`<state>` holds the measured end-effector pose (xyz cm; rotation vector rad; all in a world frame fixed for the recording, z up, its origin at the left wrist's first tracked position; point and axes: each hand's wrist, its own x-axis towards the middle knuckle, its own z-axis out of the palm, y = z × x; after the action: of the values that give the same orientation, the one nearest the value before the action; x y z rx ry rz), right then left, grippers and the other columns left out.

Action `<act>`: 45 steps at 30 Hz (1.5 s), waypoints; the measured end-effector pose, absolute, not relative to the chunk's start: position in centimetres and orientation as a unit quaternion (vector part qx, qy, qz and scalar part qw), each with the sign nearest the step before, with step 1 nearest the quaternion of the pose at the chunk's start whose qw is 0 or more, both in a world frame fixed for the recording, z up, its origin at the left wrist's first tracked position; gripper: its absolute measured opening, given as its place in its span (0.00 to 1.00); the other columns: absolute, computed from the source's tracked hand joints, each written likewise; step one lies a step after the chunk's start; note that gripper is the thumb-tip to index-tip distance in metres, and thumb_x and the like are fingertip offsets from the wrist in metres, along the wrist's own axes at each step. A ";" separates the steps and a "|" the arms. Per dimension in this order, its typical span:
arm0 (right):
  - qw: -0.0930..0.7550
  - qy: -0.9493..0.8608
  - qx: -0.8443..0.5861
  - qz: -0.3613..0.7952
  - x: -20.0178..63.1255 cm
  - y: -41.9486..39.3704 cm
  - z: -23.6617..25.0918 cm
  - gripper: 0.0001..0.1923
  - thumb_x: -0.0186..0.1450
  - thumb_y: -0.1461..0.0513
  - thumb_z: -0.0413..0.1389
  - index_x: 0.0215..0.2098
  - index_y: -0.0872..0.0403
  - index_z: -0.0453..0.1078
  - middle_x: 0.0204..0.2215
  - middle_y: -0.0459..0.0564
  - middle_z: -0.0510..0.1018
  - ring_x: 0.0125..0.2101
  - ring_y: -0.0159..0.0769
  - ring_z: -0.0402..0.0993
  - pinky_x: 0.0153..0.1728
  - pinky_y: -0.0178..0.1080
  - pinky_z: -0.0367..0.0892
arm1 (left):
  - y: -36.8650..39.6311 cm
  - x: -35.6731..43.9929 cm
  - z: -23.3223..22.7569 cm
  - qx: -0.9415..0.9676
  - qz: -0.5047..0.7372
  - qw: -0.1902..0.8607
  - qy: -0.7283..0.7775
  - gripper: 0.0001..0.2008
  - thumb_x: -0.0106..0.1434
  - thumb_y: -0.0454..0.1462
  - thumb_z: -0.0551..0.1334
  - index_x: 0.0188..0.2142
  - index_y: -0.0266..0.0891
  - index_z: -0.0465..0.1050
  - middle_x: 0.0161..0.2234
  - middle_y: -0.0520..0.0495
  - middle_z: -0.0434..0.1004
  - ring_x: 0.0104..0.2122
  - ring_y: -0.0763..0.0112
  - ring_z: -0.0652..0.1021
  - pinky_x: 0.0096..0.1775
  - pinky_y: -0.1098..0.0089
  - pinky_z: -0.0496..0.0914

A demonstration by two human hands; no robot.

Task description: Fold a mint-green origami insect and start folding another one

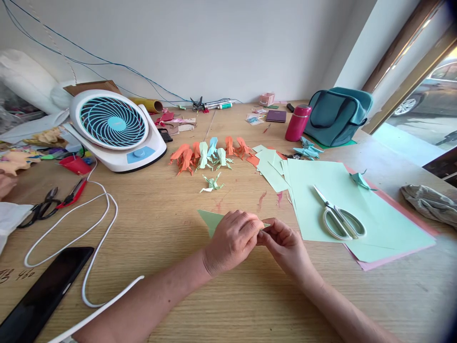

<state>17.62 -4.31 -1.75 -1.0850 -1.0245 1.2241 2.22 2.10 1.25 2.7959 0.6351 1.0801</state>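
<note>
- Black phone (pixel 46 295) flat on the table (pixel 250 305), near left corner; black scissors (pixel 46 206) beyond it
- White cable (pixel 110 219) looped to the right of the phone
- Desk fan (pixel 114 124), white with blue grille, tilted back, facing the near side
- Paper figures (pixel 203 156), orange, pale green and blue, in a loose row; one small green figure (pixel 212 183) set apart, nearer
- Green folded paper (pixel 210 220) at centre, partly covered by the left hand; pointed corner protrudes on its left
- Left hand (pixel 235 240): fingers curled over, closed on the green folded paper; fingertips partly hidden
- Cut green slips (pixel 272 170), overlapping, beyond the hands
- Right hand (pixel 285 245): thumb and fingers pinched together at the paper's right end, touching the left fingertips
- Pink bottle (pixel 299 123) upright, just beside the teal bag (pixel 335 116)
- Green sheets (pixel 314 209) stacked over pink ones; white-handled scissors (pixel 342 221) on top, blades together
- Blue-green figure (pixel 361 180) at the stack's far right edge
- Grey cloth (pixel 430 202), crumpled, far right
</note>
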 end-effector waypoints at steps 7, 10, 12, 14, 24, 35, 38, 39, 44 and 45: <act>0.546 -0.485 -0.495 0.471 17.4 -4.6 -2.0 0.11 0.66 0.54 0.58 0.41 0.52 0.75 0.35 0.49 0.81 0.33 0.35 0.76 0.37 0.38 0.73 | 2.1 2.2 1.5 0.903 0.364 0.051 0.221 0.03 0.68 0.32 0.58 0.38 0.40 0.70 0.36 0.48 0.77 0.34 0.69 0.75 0.37 0.67 0.67; 0.533 -0.505 -0.507 0.452 17.4 -4.6 -2.1 0.10 0.67 0.56 0.57 0.42 0.52 0.75 0.36 0.49 0.81 0.33 0.35 0.75 0.37 0.37 0.72 | 2.0 2.2 1.5 0.902 0.368 0.063 0.219 0.05 0.67 0.29 0.58 0.38 0.40 0.70 0.36 0.49 0.78 0.34 0.70 0.75 0.37 0.68 0.67; 0.525 -0.518 -0.514 0.438 17.4 -4.6 -2.1 0.10 0.68 0.57 0.56 0.43 0.52 0.75 0.35 0.49 0.81 0.33 0.35 0.75 0.36 0.37 0.72 | 2.0 2.3 1.4 0.900 0.369 0.070 0.224 0.06 0.66 0.29 0.58 0.39 0.40 0.70 0.36 0.49 0.78 0.35 0.70 0.76 0.38 0.68 0.68; 0.519 -0.528 -0.518 0.429 17.4 -4.7 -2.0 0.10 0.68 0.57 0.55 0.43 0.52 0.76 0.35 0.49 0.82 0.33 0.35 0.76 0.36 0.37 0.72 | 2.0 2.3 1.4 0.898 0.368 0.076 0.231 0.06 0.67 0.29 0.57 0.39 0.40 0.71 0.36 0.49 0.78 0.36 0.69 0.76 0.39 0.68 0.68; 0.515 -0.532 -0.524 0.421 17.3 -4.9 -1.4 0.10 0.67 0.59 0.55 0.43 0.50 0.77 0.34 0.47 0.83 0.33 0.38 0.78 0.37 0.37 0.73 | 2.1 2.3 1.4 0.895 0.372 0.093 0.229 0.09 0.66 0.28 0.57 0.42 0.41 0.70 0.39 0.49 0.79 0.39 0.69 0.77 0.41 0.67 0.69; 0.502 -0.546 -0.536 0.402 17.4 -4.9 -1.9 0.11 0.68 0.59 0.54 0.45 0.50 0.76 0.35 0.48 0.83 0.31 0.37 0.77 0.37 0.38 0.73 | 1.9 2.3 1.5 0.896 0.368 0.090 0.233 0.08 0.66 0.28 0.57 0.41 0.40 0.70 0.38 0.50 0.80 0.37 0.70 0.77 0.40 0.67 0.67; 0.500 -0.548 -0.540 0.398 17.4 -5.0 -1.7 0.11 0.68 0.59 0.54 0.44 0.50 0.77 0.34 0.48 0.83 0.31 0.37 0.77 0.37 0.38 0.74 | 1.9 2.3 1.6 0.895 0.369 0.088 0.234 0.09 0.66 0.28 0.57 0.41 0.41 0.71 0.38 0.51 0.81 0.37 0.70 0.77 0.40 0.66 0.66; 0.498 -0.549 -0.542 0.395 17.4 -5.0 -1.7 0.11 0.68 0.59 0.54 0.44 0.50 0.77 0.33 0.48 0.83 0.30 0.37 0.77 0.37 0.38 0.74 | 1.9 2.3 1.6 0.895 0.369 0.089 0.235 0.09 0.66 0.28 0.57 0.41 0.41 0.71 0.38 0.51 0.81 0.37 0.70 0.77 0.40 0.66 0.66; 0.491 -0.554 -0.549 0.389 17.4 -5.0 -1.5 0.12 0.68 0.59 0.54 0.45 0.50 0.77 0.32 0.48 0.82 0.29 0.38 0.77 0.36 0.39 0.74 | 1.9 2.3 1.5 0.895 0.363 0.108 0.237 0.10 0.65 0.26 0.58 0.41 0.41 0.71 0.38 0.51 0.81 0.37 0.70 0.77 0.41 0.66 0.66; 0.490 -0.556 -0.549 0.387 17.4 -5.0 -1.5 0.12 0.68 0.59 0.54 0.46 0.50 0.77 0.32 0.47 0.82 0.29 0.38 0.77 0.36 0.38 0.73 | 2.0 2.3 1.5 0.894 0.361 0.113 0.239 0.10 0.65 0.26 0.58 0.41 0.41 0.71 0.38 0.51 0.80 0.38 0.70 0.77 0.41 0.66 0.67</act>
<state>17.37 -5.02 -1.49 -1.3338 -1.3494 0.9399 2.31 1.96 1.48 2.6243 0.6999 1.0597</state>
